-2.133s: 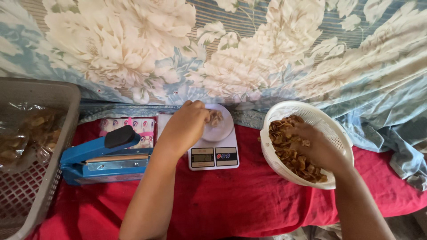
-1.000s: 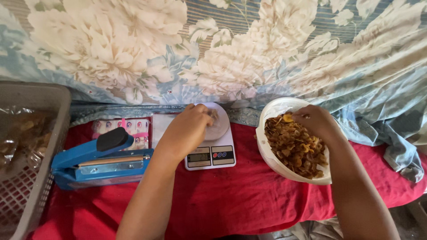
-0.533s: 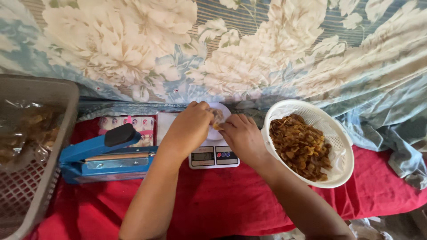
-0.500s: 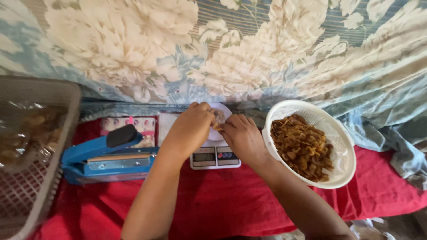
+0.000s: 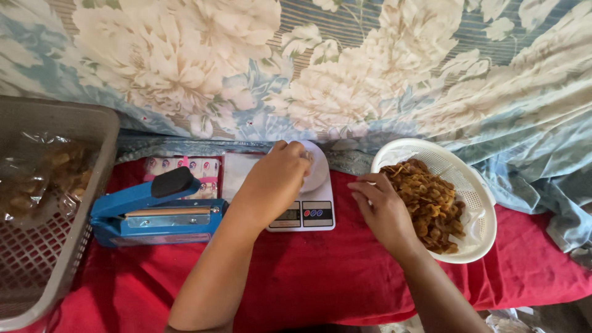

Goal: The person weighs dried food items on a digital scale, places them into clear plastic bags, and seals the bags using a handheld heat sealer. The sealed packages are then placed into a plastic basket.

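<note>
A flowered blue and cream cloth (image 5: pixel 259 68) hangs across the far side, and a red cloth (image 5: pixel 320 271) covers the low surface in front of it. In the middle sits a small white kitchen scale (image 5: pixel 306 209) with a pale round pan on top. The left hand (image 5: pixel 274 182) rests over that pan, fingers curled down onto it; what they grip is hidden, so I cannot tell whether they hold anything. The right hand (image 5: pixel 382 206) lies just right of the scale, fingers loosely bent and partly spread, its fingertips at the near-left rim of a white plastic basket (image 5: pixel 478 191) heaped with brown fried chips (image 5: pixel 428 200); it appears to hold nothing. Left of the scale stands a blue heat sealer (image 5: pixel 154 213) with a black handle, and behind it lies a strip of small pink and white packets (image 5: pixel 185 168). At the far left, a grey mesh basket (image 5: pixel 37 246) holds clear bags of the same brown snack.
</note>
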